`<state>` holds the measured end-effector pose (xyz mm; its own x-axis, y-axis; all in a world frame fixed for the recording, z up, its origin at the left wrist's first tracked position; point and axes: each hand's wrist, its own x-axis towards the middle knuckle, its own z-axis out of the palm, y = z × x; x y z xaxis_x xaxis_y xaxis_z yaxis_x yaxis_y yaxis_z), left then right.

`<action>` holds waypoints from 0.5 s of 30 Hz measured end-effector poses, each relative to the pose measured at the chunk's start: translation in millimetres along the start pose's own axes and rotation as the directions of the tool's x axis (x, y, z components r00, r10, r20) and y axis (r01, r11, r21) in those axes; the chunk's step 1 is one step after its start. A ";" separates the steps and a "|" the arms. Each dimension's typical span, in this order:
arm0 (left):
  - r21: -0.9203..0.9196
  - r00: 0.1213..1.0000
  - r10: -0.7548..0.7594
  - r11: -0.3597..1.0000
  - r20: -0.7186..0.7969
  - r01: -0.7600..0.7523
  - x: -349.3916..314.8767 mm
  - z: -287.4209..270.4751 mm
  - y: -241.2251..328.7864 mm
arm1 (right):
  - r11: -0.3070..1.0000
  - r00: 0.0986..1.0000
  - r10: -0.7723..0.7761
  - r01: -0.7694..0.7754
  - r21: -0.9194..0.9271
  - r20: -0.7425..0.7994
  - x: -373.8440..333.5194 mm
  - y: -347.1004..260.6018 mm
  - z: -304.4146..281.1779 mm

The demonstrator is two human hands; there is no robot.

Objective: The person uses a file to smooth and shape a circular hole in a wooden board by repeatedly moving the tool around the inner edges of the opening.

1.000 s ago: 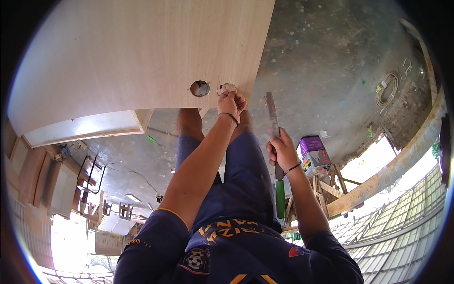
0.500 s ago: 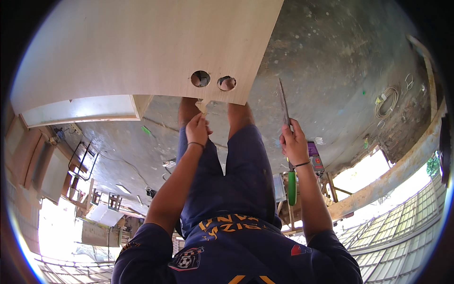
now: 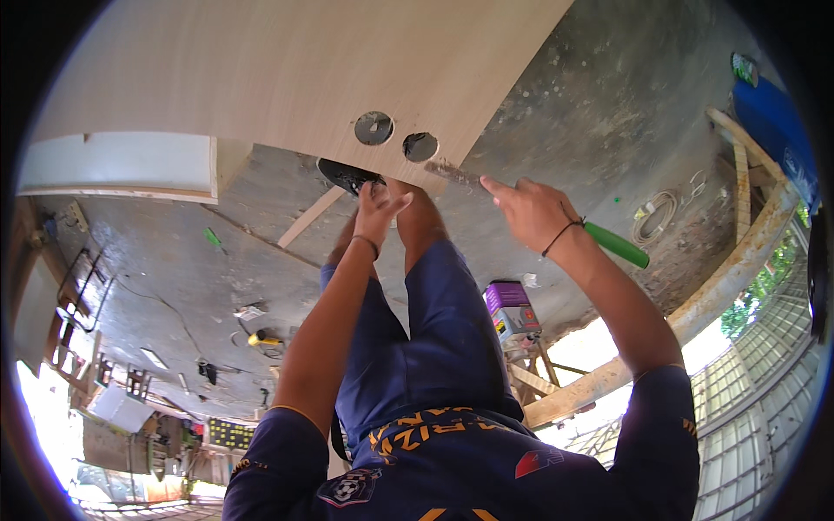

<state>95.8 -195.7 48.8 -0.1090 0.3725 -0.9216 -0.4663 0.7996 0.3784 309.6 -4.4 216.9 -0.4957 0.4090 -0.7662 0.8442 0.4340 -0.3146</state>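
A pale wood panel (image 3: 287,78) with two round holes near its corner spans the upper left. My right hand (image 3: 530,213) grips a green-handled file (image 3: 618,245) by its blade. The index finger is stretched along the blade. The brown blade lies across the panel's near right corner, its tip close to the right-hand hole (image 3: 420,147). My left hand (image 3: 380,208) is open just below the panel's near edge, fingers apart, and I see nothing in it. A dark shoe (image 3: 347,176) shows beyond my left hand, partly under the panel.
A wood strip (image 3: 313,215) lies on the grey concrete floor (image 3: 591,139) left of my legs. A purple and grey box (image 3: 511,308) stands right of my knees. Coiled cable (image 3: 656,217) lies farther right, by a timber frame (image 3: 741,187). A white-faced panel (image 3: 117,165) is at the left.
My right hand swung the file up and left, from upright beside the panel onto its corner. My left hand opened and no longer holds the pale wood scrap.
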 end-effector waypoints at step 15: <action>-0.283 0.949 0.304 0.906 -0.081 -0.315 40.3 86.2 -13.0 | 0.840 0.895 0.167 0.090 -0.534 0.414 81.4 -37.6 -40.4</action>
<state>173.2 -150.6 14.2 -0.3167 0.5587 -0.7665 -0.6365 0.4740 0.6085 229.3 45.0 189.0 -0.2184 0.1062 -0.9701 0.5558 0.8306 -0.0342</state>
